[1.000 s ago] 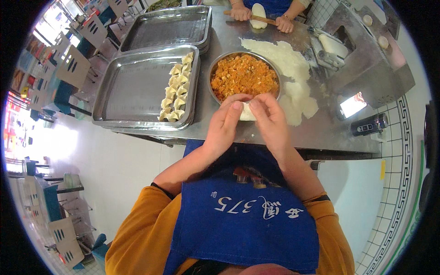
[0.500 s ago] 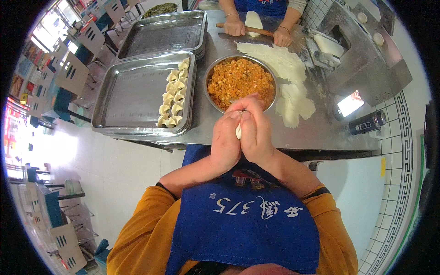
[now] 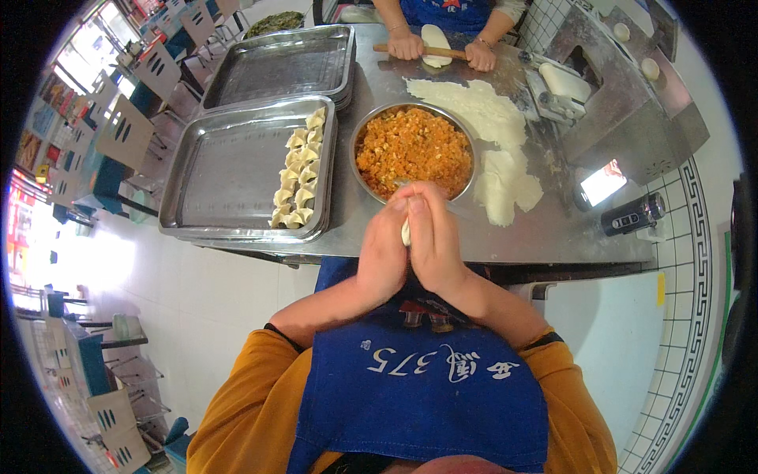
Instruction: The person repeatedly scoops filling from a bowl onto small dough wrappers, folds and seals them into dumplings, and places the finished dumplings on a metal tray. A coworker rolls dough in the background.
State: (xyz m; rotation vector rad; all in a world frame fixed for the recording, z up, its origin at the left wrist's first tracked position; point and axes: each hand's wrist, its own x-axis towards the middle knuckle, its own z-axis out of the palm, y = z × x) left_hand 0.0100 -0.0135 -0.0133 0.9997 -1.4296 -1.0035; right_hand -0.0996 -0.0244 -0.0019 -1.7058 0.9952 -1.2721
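Note:
Over the table's near edge, my left hand [image 3: 382, 251] and my right hand [image 3: 436, 246] press together palm to palm, thumbs side by side. A pale dumpling [image 3: 406, 232] is squeezed between them; only a sliver of its dough shows. Just beyond my fingertips stands a steel bowl [image 3: 473, 175] of orange, crumbly filling [image 3: 414, 148]. Something thin and metallic, perhaps a spoon handle, shows by my fingers, mostly hidden. To the left, a metal tray [image 3: 237, 174] holds folded dumplings [image 3: 298, 175] lined along its right side.
Another tray [image 3: 276, 67] lies behind the first. Dough sheets [image 3: 505, 178] spread right of the bowl. Across the table, a co-worker's hands [image 3: 404, 45] grip a rolling pin [image 3: 448, 53] over dough. A dough-rolling machine [image 3: 564, 83], lit phone [image 3: 603, 183] and black cylinder [image 3: 632, 214] stand right.
My clasped hands have shifted slightly left, still around the dumpling. Across the table, the co-worker's rolling pin has levelled out and their right-hand side hand has moved back.

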